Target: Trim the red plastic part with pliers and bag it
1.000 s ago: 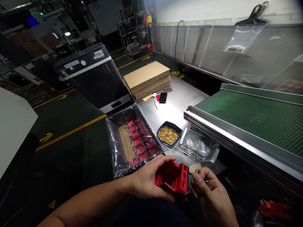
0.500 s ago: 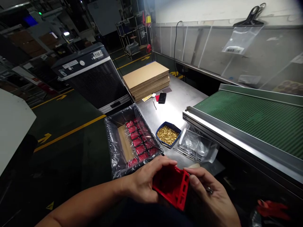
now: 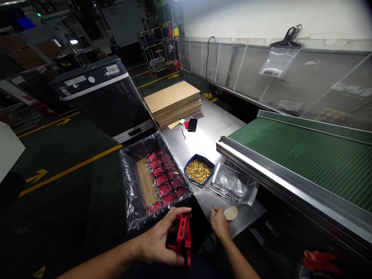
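Observation:
My left hand (image 3: 158, 242) grips a red plastic moulded part (image 3: 181, 236), now turned edge-on and partly in shadow. It is just in front of the plastic-lined box (image 3: 128, 193), which holds rows of similar red parts (image 3: 159, 180) beside a cardboard strip. My right hand (image 3: 220, 225) is apart from the left, above the steel table's front corner. Its fingertips pinch a small metal piece (image 3: 214, 208). A beige oval pad (image 3: 231, 212) lies just right of those fingers.
A blue tray of small brass parts (image 3: 199, 171) and a clear plastic bag (image 3: 232, 182) sit on the steel table (image 3: 209, 139). A green conveyor belt (image 3: 299, 155) runs along the right. Cardboard sheets (image 3: 172, 102) and a phone (image 3: 192, 124) lie farther back.
My right hand has let go of the red part and moved forward to the table. My left hand has lowered and turned the part edge-on. The view has shifted slightly.

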A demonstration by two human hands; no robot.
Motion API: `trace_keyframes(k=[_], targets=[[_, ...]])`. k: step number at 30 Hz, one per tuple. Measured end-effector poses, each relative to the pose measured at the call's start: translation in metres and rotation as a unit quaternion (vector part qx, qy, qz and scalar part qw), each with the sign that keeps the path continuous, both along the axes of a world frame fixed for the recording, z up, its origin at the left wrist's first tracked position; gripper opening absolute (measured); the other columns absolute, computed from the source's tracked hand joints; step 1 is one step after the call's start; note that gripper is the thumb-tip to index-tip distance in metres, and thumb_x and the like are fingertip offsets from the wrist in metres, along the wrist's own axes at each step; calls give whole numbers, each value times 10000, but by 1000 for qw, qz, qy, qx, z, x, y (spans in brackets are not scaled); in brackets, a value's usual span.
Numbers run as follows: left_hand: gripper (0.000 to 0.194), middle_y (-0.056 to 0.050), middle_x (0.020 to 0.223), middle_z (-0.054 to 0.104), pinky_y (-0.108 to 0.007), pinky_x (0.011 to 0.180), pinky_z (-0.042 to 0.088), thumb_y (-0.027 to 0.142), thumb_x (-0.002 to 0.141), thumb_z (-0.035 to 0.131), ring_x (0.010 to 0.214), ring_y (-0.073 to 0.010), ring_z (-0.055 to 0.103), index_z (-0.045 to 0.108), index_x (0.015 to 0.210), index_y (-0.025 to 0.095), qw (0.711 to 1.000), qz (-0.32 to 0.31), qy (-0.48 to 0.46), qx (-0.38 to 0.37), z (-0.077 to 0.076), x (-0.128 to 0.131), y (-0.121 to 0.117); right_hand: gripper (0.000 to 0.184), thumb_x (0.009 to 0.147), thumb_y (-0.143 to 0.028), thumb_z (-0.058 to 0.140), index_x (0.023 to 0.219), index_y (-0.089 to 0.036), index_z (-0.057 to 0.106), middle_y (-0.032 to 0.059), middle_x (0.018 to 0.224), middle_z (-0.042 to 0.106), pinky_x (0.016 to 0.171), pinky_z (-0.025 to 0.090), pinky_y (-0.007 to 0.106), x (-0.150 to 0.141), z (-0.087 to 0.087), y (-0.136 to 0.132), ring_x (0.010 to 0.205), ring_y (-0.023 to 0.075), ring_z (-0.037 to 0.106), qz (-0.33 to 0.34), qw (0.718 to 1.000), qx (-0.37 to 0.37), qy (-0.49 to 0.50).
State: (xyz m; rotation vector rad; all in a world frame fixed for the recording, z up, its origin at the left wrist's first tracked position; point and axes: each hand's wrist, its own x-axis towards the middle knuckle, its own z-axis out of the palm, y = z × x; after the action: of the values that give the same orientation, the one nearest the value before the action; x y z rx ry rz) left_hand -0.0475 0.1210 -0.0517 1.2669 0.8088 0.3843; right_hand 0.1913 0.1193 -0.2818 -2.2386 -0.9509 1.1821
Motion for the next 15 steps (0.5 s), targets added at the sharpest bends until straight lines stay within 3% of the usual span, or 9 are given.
trace_keyframes(k=[4,7,10,15], targets=[[944,-104,1304,475,-374,952,450,362,771,860,1105,-294,531,290,1521,299,993,16,-28,-111,-11,-23,-16,137,903,-197,582,1005,-110,610,81,1058,548,1032,362,462,-5,-11,9,1116,228,476,122,981,41,-144],[796,-116,1234,528,-387,957,425,533,878,759,1102,-296,531,331,1489,257,987,63,-41,-141,-16,-35,-25,177,908,-196,575,1057,-132,645,87,1138,539,1058,321,501,-7,-13,18,1181,256,429,156,966,65,-195],[685,-127,1253,542,-392,983,397,581,876,723,1156,-319,503,447,1389,221,970,169,-4,-172,-16,-41,-26,242,916,-265,600,1122,-151,652,86,1164,542,1058,315,503,-4,-16,24,1191,264,421,137,965,78,-211],[703,-118,1273,561,-345,911,451,372,708,762,1109,-310,537,510,1334,176,919,297,35,-258,-6,-45,-15,243,963,-285,539,1119,-136,651,82,1130,578,1071,325,493,24,-15,42,1169,238,474,32,979,82,-186]])
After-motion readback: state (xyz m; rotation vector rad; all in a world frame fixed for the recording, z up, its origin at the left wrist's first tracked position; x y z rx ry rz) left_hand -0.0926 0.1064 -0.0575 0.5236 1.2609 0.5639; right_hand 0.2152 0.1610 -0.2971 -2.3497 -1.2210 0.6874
